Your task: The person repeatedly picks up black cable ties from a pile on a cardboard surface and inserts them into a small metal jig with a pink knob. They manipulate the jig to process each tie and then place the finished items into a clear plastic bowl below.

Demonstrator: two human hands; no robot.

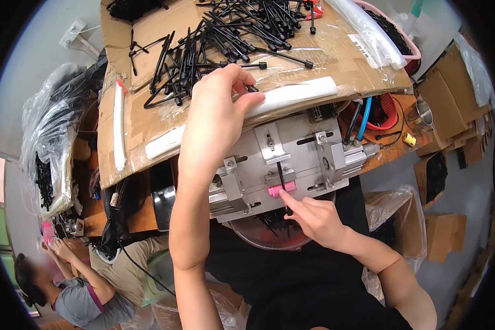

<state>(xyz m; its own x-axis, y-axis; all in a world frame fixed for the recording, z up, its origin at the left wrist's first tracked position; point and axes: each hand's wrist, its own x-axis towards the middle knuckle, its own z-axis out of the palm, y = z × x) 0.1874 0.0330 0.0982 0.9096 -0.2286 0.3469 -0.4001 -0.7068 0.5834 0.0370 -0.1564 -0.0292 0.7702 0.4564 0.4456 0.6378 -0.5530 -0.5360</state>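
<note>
My left hand [219,104] is over the cardboard sheet, fingers and thumb curled round the end of a black rod [251,88]; most of that rod is hidden. Beyond it lies a loose heap of black rods [225,41] with thicker ends. Lower down, a metal fixture [305,146] carries a pink block [276,190], with another black rod [281,173] lying across it from a bracket. My right hand [319,220] reaches in from the right. Its index fingertip presses at the pink block, and the rod's black lower end shows between finger and thumb.
White foam strips [302,92] edge the cardboard sheet [335,60]. Below the fixture sits a round tub [264,239] with black pieces. A red basket [390,113] and blue tube [364,118] stand at the right. Another person [88,291] works at the lower left.
</note>
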